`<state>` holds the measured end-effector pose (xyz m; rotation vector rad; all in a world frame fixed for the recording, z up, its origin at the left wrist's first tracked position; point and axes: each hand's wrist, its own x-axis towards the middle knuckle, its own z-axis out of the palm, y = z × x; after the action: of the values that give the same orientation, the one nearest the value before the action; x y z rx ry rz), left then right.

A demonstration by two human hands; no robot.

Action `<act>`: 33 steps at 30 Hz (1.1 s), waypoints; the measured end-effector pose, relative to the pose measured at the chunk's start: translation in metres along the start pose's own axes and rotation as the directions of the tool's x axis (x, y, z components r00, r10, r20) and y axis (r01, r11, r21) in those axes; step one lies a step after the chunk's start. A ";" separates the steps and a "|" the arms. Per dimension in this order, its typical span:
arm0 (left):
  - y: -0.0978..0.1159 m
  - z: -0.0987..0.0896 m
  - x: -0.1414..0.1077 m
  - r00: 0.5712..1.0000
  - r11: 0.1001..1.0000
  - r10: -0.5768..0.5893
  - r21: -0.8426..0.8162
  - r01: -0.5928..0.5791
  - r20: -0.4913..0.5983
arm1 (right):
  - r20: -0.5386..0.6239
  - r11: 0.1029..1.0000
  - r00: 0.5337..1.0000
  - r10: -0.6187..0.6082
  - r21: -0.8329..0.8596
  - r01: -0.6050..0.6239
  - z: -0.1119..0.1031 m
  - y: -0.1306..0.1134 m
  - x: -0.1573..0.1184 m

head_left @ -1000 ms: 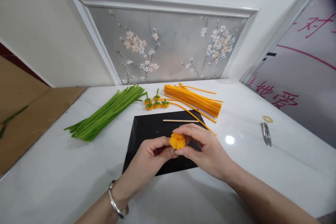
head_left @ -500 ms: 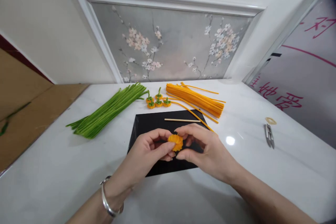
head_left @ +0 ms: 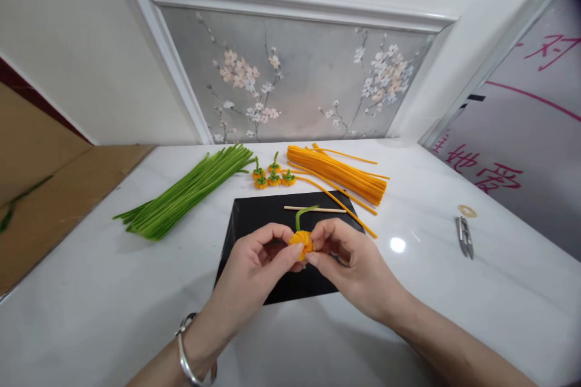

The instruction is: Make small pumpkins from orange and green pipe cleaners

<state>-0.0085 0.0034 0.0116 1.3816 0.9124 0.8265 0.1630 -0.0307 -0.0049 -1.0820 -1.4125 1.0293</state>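
Orange puffy piece (head_left: 298,243): just below dead centre, green stem (head_left: 298,219) poking up behind it and bending right
Left hand (head_left: 258,263): pinching its left side, thumb on the front
Right hand (head_left: 356,263): pinching the right side
Black mat (head_left: 254,213): flat under the hands, pale stick (head_left: 313,209) across its far part
Tabletop (head_left: 422,320): glossy white with faint grey veining
Craft stuff: green bundle (head_left: 186,196) left of centre, five little orange-and-green pieces (head_left: 274,179) mid-frame, orange bundle (head_left: 336,172) beside them, snips (head_left: 463,236) far right
Room: pale wall (head_left: 54,24), framed blossom panel (head_left: 299,72) top centre, cardboard (head_left: 113,175) left edge, whiteboard (head_left: 521,127) with pinkish-red writing upper right
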 end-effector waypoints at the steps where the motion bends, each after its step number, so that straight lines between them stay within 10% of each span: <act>1: 0.001 0.000 0.000 1.000 1.000 0.008 -0.008 -0.008 0.010 | 0.001 0.999 1.000 0.004 0.040 -0.004 -0.002 -0.001 0.001; 26: -0.010 0.005 -0.003 0.983 0.985 0.162 0.066 -0.157 -0.087 | -0.103 0.937 0.982 0.157 0.329 -0.115 0.011 -0.009 0.005; 33: -0.003 0.002 -0.001 1.000 0.977 -0.020 -0.212 0.018 -0.006 | -0.038 0.892 0.973 0.229 0.408 -0.194 0.007 -0.005 0.003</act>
<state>-0.0073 0.0017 0.0089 1.1829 0.8172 0.8895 0.1551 -0.0287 -0.0005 -0.9715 -0.9678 1.3467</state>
